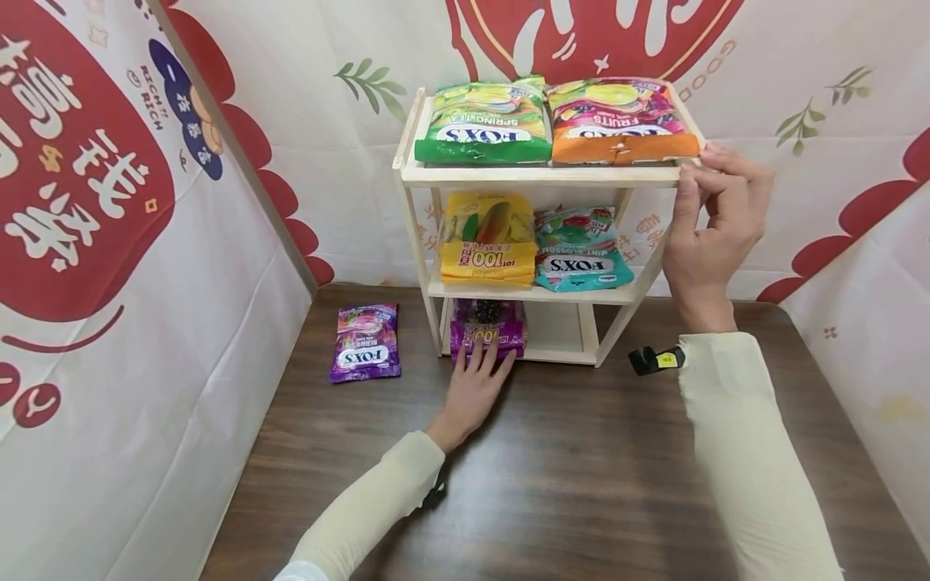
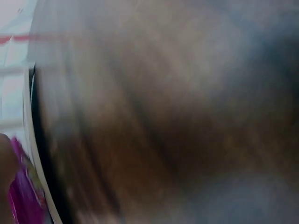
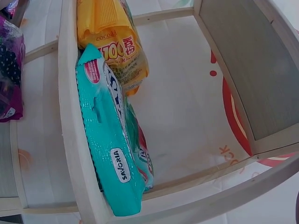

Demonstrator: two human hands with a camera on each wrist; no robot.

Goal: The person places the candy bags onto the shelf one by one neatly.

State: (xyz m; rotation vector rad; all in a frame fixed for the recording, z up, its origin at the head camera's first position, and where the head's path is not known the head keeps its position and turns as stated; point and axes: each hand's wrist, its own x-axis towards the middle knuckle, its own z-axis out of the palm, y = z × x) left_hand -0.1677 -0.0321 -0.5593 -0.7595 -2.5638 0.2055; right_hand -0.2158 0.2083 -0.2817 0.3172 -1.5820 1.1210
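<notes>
My left hand (image 1: 471, 395) reaches to the bottom tier of a small wooden rack (image 1: 538, 176). Its spread, fairly straight fingers touch the front of a purple LOT 100 candy bag (image 1: 485, 319). Only a sliver of that bag (image 2: 28, 200) shows in the blurred left wrist view. At the rack's upper right corner, my right hand (image 1: 715, 234) holds the frame between thumb and fingers. A yellow LOT 100 bag (image 1: 488, 242) and a teal FOX'S bag (image 3: 110, 135) sit on the middle tier.
On the top tier lie a green FOX'S bag (image 1: 485, 121) and an orange-edged FOX'S Fruits bag (image 1: 621, 121). A purple FOX'S Berries bag (image 1: 366, 343) lies on the brown table (image 1: 552, 468), left of the rack. Printed cloth walls (image 1: 349, 177) surround the table.
</notes>
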